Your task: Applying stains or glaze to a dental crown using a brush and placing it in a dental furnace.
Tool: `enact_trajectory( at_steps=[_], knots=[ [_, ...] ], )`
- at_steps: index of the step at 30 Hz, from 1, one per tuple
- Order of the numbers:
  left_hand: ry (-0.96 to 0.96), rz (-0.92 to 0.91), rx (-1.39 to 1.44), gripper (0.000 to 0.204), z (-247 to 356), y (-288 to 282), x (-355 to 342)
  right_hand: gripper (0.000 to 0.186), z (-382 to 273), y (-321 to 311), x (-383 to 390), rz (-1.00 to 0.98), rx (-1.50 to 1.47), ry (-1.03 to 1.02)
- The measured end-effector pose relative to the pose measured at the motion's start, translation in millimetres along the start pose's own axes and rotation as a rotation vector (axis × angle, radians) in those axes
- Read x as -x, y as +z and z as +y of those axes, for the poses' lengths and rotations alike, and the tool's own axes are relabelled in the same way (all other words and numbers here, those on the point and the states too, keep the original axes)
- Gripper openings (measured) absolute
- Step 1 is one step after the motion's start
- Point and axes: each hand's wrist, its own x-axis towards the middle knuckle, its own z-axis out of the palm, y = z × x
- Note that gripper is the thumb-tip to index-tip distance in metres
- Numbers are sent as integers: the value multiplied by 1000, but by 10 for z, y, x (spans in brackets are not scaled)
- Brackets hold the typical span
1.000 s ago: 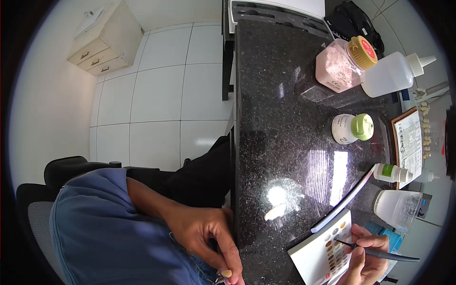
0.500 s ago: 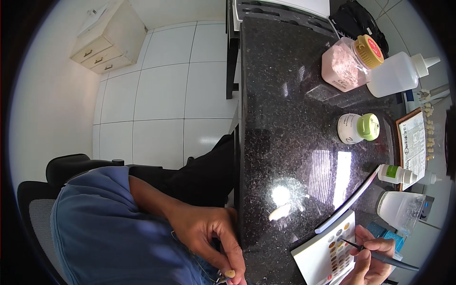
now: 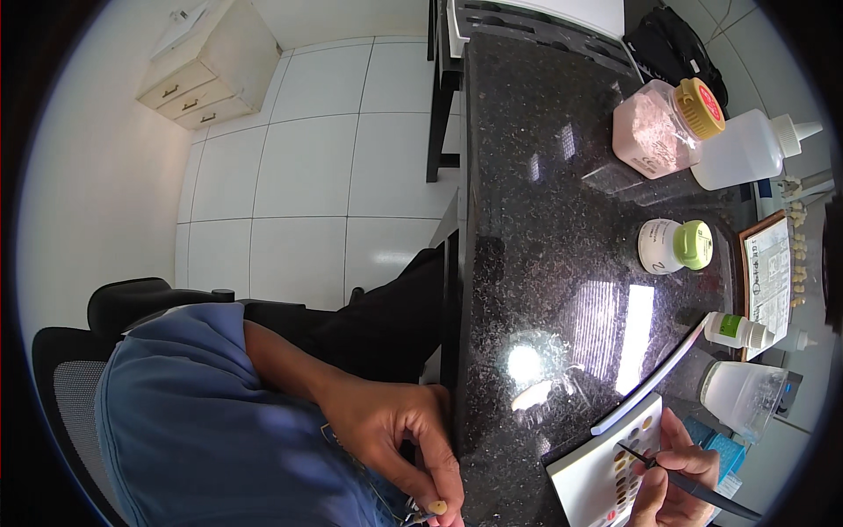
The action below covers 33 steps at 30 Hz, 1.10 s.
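At lower right, the fingers of the right hand (image 3: 678,477) clamp a dark brush (image 3: 702,493) pen-style, suiting fine aim over the dotted palette (image 3: 573,479). At lower centre, the left hand's (image 3: 399,429) fingers pinch a small yellowish piece (image 3: 437,507), though its exact support is hard to make out.

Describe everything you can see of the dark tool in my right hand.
The dark tool is slim, with a thin, pointed black tip and a thicker, smooth grey-black handle that looks like plastic. The right hand's fingers grip it toward the front. It slants, handle end to the lower right, tip over the white palette's coloured spots; whether it touches them is unclear.
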Motion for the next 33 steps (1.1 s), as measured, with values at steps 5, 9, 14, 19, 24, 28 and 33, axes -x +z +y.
enact_trajectory(
  at_steps=[5, 9, 14, 19, 24, 28, 33],
  knots=[
    [-15, 15, 27, 13, 9, 10, 0, 13, -27, -16, -2, 47, 10, -19],
    [-18, 5, 6, 13, 18, 2, 3, 13, -37, -71, -15, 94, 41, -21],
    [-24, 7, 24, 13, 9, -2, -5, 12, -15, -76, -3, 122, 84, -51],
    [-25, 15, 42, 13, 3, 5, -6, 11, -12, -72, -8, 99, 100, -12],
    [-12, -1, 12, 13, 11, -7, -5, 13, -20, -82, -22, 79, 129, -11],
    [-15, -4, 7, 13, 14, -14, -8, 15, -22, -85, -36, 90, 112, -23],
    [-18, -3, 14, 13, 24, -13, -11, 16, -55, -96, -35, 81, 140, 34]
  ],
)
